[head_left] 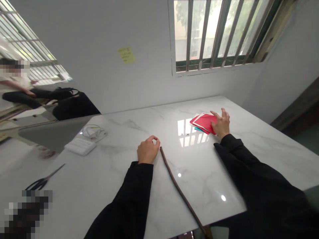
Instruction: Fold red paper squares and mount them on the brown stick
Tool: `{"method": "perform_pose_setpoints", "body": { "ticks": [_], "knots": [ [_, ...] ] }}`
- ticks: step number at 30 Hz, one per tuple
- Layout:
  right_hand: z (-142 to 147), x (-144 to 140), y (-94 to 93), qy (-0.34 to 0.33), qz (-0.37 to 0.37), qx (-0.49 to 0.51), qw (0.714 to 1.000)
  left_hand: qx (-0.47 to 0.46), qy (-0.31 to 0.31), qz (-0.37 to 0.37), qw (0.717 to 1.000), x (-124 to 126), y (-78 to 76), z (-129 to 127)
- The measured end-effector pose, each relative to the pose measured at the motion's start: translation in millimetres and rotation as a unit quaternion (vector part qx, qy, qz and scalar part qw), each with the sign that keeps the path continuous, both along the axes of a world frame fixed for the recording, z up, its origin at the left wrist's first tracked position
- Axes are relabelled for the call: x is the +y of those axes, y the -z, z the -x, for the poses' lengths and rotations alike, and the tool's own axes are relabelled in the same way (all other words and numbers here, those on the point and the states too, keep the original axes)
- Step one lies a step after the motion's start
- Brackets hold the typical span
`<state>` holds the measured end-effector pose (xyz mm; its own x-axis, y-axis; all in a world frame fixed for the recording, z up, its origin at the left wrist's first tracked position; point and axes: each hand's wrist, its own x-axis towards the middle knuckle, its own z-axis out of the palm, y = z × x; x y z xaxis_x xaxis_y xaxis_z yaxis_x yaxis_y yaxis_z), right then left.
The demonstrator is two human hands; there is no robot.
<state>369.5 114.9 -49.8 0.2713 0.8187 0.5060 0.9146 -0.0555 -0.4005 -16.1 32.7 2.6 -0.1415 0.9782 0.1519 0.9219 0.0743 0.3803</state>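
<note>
My right hand (221, 124) is at a small pile of paper sheets (204, 122) on the white marbled table (119, 186). Red sheets with white edges lie on top, and a bit of blue shows underneath. This hand's fingers are spread, with the thumb side against the pile's right edge. Nearer the middle, my left hand (148, 150) rests low over the tabletop, fingers curled and thumb near the index finger. Nothing shows inside it. Just right of it is the upper end of a thin brown stick (178, 189), which runs down past the table's near edge.
Scissors (43, 179) with dark handles and a white box (80, 146) with a coiled cable (94, 132) lie to the left. A yellow note (126, 55) sticks to the wall below a barred window (216, 36). Another person (17, 83) sits at the far left beside a black bag (74, 104).
</note>
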Motion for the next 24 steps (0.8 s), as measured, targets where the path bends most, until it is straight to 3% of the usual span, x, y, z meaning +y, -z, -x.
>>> {"method": "perform_pose_setpoints", "body": {
  "ticks": [3, 8, 10, 17, 24],
  "knots": [
    [14.9, 0.1, -3.1, -0.081, -0.027, -0.024, 0.996, 0.022, 0.048, 0.053, 0.997, -1.2, 0.9, -1.9],
    [42.2, -2.7, 7.1, -0.184, 0.102, -0.059, 0.976, 0.038, 0.104, 0.042, 0.993, -2.3, 8.2, -12.9],
    [46.0, -2.8, 10.9, -0.202, 0.118, -0.061, 0.97, 0.035, 0.105, 0.037, 0.993, -3.3, 10.0, -20.2],
    [40.5, -0.6, 11.8, -0.196, 0.094, -0.032, 0.976, -0.009, 0.148, 0.005, 0.989, -0.4, 17.8, -52.8],
    [39.9, -8.6, 2.5, -0.154, 0.101, -0.012, 0.983, -0.121, 0.116, -0.063, 0.984, 11.1, 27.1, -54.5]
  ]
}}
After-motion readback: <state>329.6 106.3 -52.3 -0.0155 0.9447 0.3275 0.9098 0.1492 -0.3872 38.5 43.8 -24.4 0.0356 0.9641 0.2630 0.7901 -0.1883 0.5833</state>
